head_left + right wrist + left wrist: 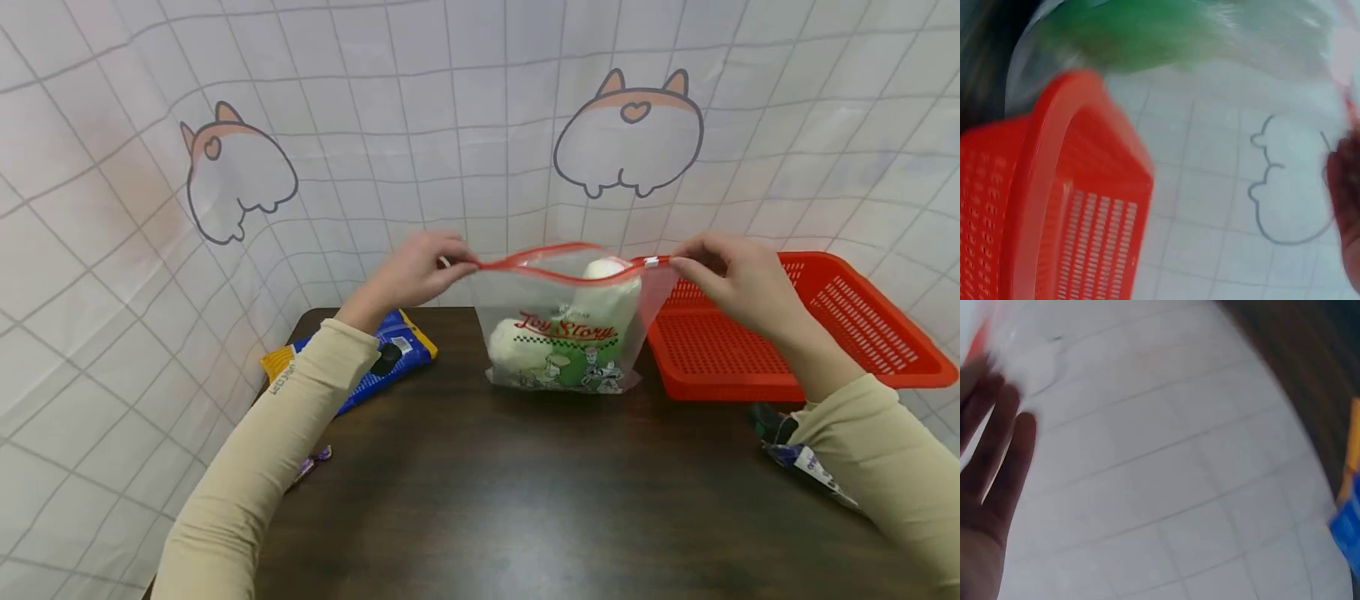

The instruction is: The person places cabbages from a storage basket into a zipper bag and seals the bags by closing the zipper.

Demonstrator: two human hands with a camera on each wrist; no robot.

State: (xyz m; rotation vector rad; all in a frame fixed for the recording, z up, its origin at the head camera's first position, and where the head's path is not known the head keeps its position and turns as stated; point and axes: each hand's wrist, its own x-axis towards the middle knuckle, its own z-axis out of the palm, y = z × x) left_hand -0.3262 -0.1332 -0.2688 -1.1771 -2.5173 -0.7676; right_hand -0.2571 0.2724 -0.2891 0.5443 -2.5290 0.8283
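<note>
A clear zip bag (566, 321) with a red zipper edge and a cartoon print hangs upright between both hands, its mouth gaping in the middle. My left hand (427, 265) pinches the left end of the red edge between thumb and fingers. At the opposite end, my right hand (738, 279) pinches the corner just beside the white slider (651, 262). Inside the bag sit pale, rounded white items (517, 344), with green showing low down. In the right wrist view the bag's green part (1147, 37) appears blurred along the top.
A red perforated basket (727, 387) stands right behind the right hand. Under the left forearm lies a blue and yellow packet (408, 342), with a small purple wrapper (315, 460) nearer. A dark packet (813, 471) is partly hidden by the right sleeve. A tiled-pattern curtain (420, 150) hangs behind.
</note>
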